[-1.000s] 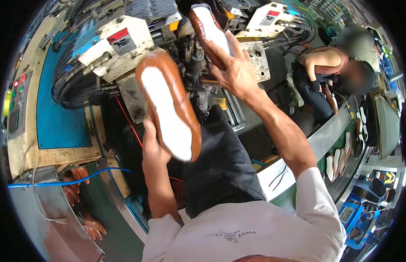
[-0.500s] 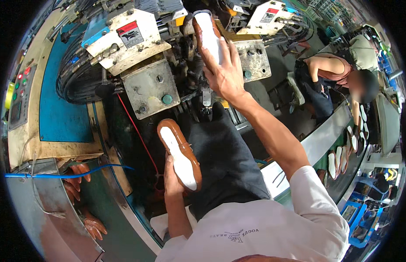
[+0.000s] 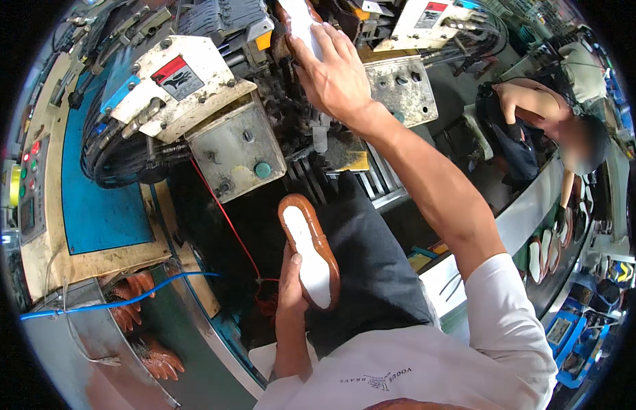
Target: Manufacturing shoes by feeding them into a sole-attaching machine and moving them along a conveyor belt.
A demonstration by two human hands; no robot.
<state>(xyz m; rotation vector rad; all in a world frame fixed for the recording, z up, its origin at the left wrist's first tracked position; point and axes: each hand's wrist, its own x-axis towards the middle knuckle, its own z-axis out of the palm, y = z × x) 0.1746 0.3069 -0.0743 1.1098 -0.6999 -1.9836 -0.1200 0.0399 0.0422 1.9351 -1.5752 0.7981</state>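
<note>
My left hand point(image 3: 290, 287) is closed round the side of a brown shoe upper point(image 3: 312, 256) with a white bottom turned up, held above my lap. My right arm reaches forward to the machine. There my right hand point(image 3: 337, 78) grips a second brown shoe upper point(image 3: 299, 20), also white side up, at its nearer end. Its far end is cut off by the top of the picture. The machine's metal clamps and plates point(image 3: 237, 147) stand on both sides of that shoe.
A control panel point(image 3: 32, 184) with coloured buttons and a blue board point(image 3: 102, 205) are at left. Brown gloves point(image 3: 157, 359) lie below a blue hose point(image 3: 147, 288). A conveyor with shoes point(image 3: 547, 253) runs along the right, where another person point(image 3: 526, 113) sits bent over.
My right hand has pushed the far shoe forward, toward the top of the view. The shoe in my left hand appears farther right and slightly lower, as the view itself has shifted.
</note>
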